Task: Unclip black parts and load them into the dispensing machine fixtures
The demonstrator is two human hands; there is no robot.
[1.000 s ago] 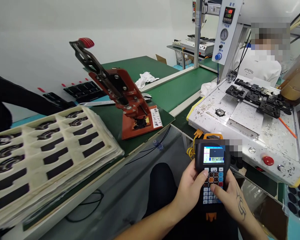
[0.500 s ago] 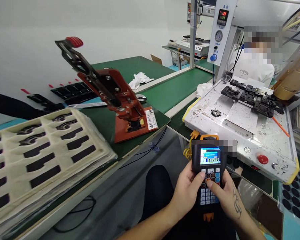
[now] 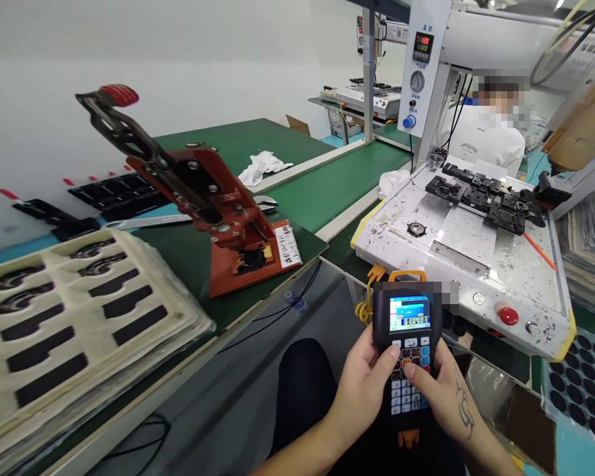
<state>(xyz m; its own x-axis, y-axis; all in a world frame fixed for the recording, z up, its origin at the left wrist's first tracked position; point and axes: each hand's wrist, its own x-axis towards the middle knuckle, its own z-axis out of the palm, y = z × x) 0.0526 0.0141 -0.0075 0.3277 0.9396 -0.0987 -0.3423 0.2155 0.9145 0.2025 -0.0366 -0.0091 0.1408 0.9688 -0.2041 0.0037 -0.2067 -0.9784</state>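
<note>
A black handheld controller (image 3: 409,334) with a lit colour screen and a coloured keypad is in both my hands, low and right of centre. My left hand (image 3: 364,383) wraps its left side, thumb resting by the keypad. My right hand (image 3: 439,393) grips the right side, its thumb pressed on the keys. Just behind the controller stands a white machine table (image 3: 456,244) carrying black fixtures (image 3: 490,198) and a red button (image 3: 508,315).
A red lever press (image 3: 228,225) stands on the green bench (image 3: 258,142) at left, beside stacked cream trays (image 3: 79,317) of black parts. A person in white sits beyond the machine. A control column (image 3: 421,66) with gauges rises behind. White rags lie on the bench.
The view has swung right and slightly up, so everything has slid left in the picture. My hands stay on the controller; the screen content has changed.
</note>
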